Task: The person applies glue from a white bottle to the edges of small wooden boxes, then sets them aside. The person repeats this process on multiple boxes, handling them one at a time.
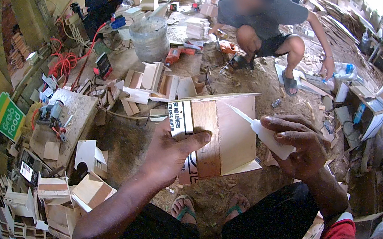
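Observation:
My left hand [169, 151] is closed on the left side of a small wooden box [238, 137], its thumb lying on a reddish-brown strip of wood. The box is made of thin pale panels, with edges that stand up at top and bottom, and black printing marks its left end. In my right hand [304, 146] is a white squeeze bottle [273, 141] with a long narrow nozzle. The bottle tilts so that its tip points up and left, over the right part of the box. Whether the tip touches the wood I cannot tell.
Several wooden boxes [92, 190] lie at my left, near a low board with a power tool [54, 110]. Further out are a grey bucket [150, 39], red hose [69, 59] and orange drills [172, 56]. A co-worker [259, 10] crouches ahead on the right. Timber scraps litter the ground.

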A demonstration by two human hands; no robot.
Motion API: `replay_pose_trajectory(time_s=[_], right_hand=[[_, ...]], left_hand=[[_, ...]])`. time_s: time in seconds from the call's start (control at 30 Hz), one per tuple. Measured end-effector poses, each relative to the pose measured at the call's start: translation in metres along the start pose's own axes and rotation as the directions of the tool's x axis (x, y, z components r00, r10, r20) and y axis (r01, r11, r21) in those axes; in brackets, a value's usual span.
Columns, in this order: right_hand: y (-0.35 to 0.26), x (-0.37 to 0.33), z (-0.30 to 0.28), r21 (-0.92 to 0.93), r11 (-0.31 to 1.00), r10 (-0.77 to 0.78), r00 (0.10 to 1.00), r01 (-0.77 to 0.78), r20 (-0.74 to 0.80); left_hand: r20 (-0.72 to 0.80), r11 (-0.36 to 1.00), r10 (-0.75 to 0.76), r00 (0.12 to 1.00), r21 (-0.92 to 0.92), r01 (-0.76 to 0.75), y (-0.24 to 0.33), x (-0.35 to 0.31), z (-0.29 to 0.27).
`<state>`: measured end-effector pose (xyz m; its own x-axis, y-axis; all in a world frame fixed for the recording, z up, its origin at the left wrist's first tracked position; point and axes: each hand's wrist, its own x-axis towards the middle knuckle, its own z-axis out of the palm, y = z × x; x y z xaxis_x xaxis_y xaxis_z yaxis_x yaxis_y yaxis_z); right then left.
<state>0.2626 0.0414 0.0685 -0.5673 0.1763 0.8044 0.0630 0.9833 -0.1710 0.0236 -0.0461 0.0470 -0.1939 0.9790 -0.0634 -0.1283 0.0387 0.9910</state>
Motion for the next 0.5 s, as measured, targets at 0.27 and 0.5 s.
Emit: replay_pose_trajectory(time_s=[0.27,0.5], right_hand=[[-0.0004,0.0013,-0.003,-0.009,1.0,-0.024,1.0,0.024,0.015],[-0.0024,0.0027,-0.0041,-0.03,0.999,-0.032,0.999,0.033,0.009]], left_hand=[[-0.006,0.999,0.026,1.0,-0.026,-0.026,-0.0001,-0.0006,0.0028],[-0.01,1.0,0.018,1.0,-0.025,-0.018,0.0039,-0.0031,0.0054]])
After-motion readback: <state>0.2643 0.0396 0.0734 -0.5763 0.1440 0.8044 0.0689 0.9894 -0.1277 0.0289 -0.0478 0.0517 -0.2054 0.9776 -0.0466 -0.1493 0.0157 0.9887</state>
